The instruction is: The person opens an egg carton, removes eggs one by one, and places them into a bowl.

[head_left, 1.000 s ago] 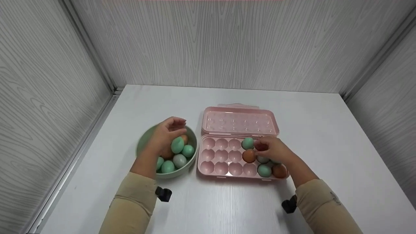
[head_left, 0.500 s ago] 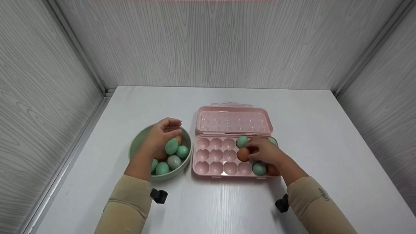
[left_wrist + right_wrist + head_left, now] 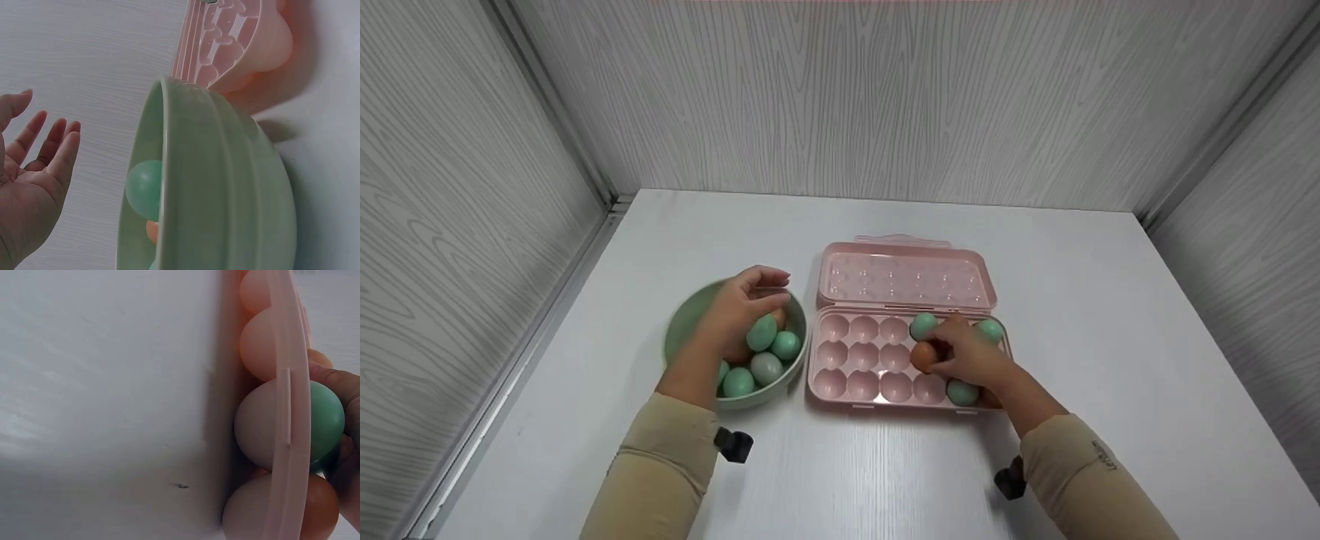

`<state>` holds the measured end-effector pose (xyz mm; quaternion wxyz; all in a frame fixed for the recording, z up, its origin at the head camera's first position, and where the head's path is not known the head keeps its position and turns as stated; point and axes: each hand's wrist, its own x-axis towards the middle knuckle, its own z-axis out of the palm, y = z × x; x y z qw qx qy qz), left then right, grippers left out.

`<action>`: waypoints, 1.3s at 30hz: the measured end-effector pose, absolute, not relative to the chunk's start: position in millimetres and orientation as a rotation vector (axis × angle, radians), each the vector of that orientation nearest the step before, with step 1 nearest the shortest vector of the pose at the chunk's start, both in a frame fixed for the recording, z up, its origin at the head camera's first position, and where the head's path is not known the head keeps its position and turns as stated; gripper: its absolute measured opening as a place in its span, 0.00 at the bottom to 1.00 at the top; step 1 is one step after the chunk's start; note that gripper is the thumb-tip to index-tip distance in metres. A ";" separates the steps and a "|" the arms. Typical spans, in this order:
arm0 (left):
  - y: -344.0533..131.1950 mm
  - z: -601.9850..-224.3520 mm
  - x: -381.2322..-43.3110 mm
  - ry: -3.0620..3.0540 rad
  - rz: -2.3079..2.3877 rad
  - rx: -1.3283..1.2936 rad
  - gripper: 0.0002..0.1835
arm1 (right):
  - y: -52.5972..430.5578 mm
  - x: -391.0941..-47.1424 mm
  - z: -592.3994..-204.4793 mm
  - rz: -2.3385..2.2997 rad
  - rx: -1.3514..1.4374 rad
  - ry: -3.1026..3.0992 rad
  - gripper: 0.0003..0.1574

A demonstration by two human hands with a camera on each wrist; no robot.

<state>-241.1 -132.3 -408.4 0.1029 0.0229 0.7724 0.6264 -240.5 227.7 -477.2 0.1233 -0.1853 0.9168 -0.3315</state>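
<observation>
My left hand (image 3: 739,311) hovers over a green bowl (image 3: 684,330) of green, grey and brown eggs. Its fingers are relaxed, and the left wrist view shows the palm bare beside the rim. A green egg (image 3: 762,332) lies on top, below the thumb. My right hand (image 3: 973,356) is over the filled end of an open pink egg carton (image 3: 877,405). Its thumb and fingertips pinch a brown egg (image 3: 924,358) seated in the middle row. Green eggs (image 3: 924,325) sit around it, and the hand hides some cups. In the right wrist view, the thumb presses near a green egg (image 3: 326,419).
The carton lid (image 3: 907,274) lies folded back behind the tray. Bowl and carton stand side by side on a white table (image 3: 840,480). Pale wood-grain panels (image 3: 877,97) enclose the back and sides.
The right hand has shifted slightly left and closed its thumb and fingers around the brown egg. The left hand keeps its place over the bowl. The head view has moved a little.
</observation>
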 end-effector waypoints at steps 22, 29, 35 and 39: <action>-122.7 -409.1 -239.9 2.322 1.821 0.156 0.19 | 227.3 -242.5 -454.1 -1.066 -0.548 2.714 0.24; -115.4 -408.4 -239.4 2.319 1.808 0.165 0.19 | 219.5 -247.1 -434.5 -1.292 -0.616 2.635 0.27; -105.4 -407.2 -238.2 2.293 1.848 0.219 0.19 | 204.5 -247.5 -414.5 -1.327 -0.669 2.639 0.24; -97.9 -405.0 -235.9 2.283 1.860 0.262 0.18 | 191.8 -246.1 -402.9 -1.329 -0.701 2.633 0.23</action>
